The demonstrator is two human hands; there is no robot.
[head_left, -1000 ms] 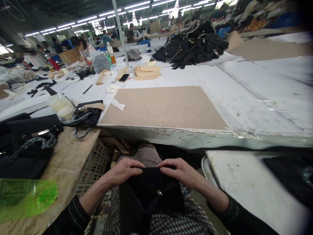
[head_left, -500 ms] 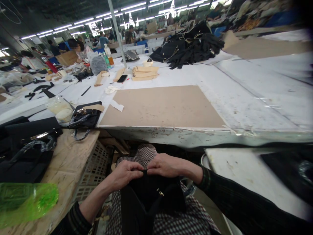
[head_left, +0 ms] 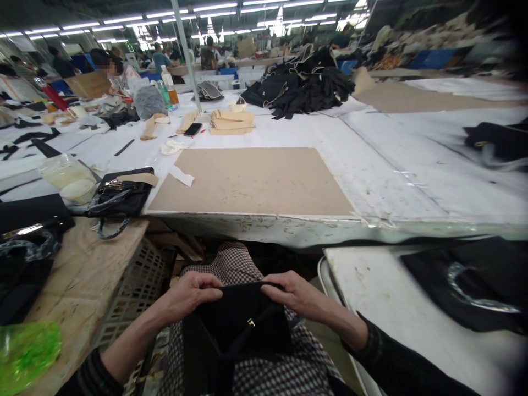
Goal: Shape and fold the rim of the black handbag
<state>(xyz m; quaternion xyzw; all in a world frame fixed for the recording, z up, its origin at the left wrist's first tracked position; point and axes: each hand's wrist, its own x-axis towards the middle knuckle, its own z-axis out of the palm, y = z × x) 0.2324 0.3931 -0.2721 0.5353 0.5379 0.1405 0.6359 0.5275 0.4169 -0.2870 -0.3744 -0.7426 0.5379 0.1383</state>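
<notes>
A black bag (head_left: 247, 324) with a small gold-coloured fitting rests on my lap over checked cloth. My left hand (head_left: 190, 297) pinches the left part of its upper edge between thumb and fingers. Farther right along that same edge, my right hand (head_left: 291, 294) has its thumb and fingers closed on it. The edge runs nearly straight between the two hands. Folds of the bag hide its lower part.
Ahead is a white table with a brown board (head_left: 256, 181). A small black bag (head_left: 124, 192) and a glue tub (head_left: 68, 176) stand left. Another black bag (head_left: 474, 280) lies on the right side table. Black pieces (head_left: 305, 82) are heaped farther back; a person (head_left: 207, 55) is beyond.
My hands have moved apart along the bag's upper edge, which now shows between them. The view has swung to the right, bringing more black items into sight there.
</notes>
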